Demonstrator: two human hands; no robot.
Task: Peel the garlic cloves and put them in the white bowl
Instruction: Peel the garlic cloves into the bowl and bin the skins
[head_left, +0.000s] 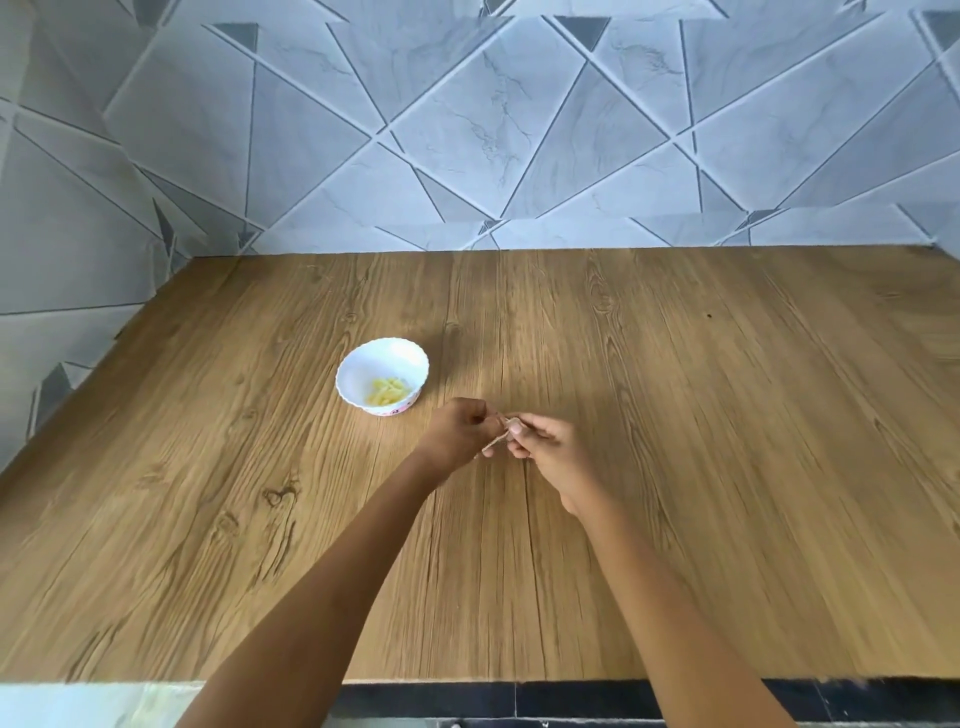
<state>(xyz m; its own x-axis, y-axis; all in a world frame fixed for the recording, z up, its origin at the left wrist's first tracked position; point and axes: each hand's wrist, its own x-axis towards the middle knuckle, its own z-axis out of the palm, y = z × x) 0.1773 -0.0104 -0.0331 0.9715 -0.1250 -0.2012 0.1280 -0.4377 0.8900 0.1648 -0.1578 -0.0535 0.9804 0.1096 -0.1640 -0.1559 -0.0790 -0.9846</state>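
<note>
Tan skin hangs off the garlic clove, left hand and right hand each pinching it in a tight grip. Peel steadily; white bowl sits at ten o'clock.

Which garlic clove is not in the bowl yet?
The clove held between the left hand and right hand, skin strip dangling; the other yellow cloves lie inside the white bowl.

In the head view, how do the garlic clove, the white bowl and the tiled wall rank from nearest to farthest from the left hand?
1. garlic clove: pinched between the left hand and the right hand.
2. white bowl: just beyond, slightly to the left.
3. tiled wall: far back, behind the table.
</note>
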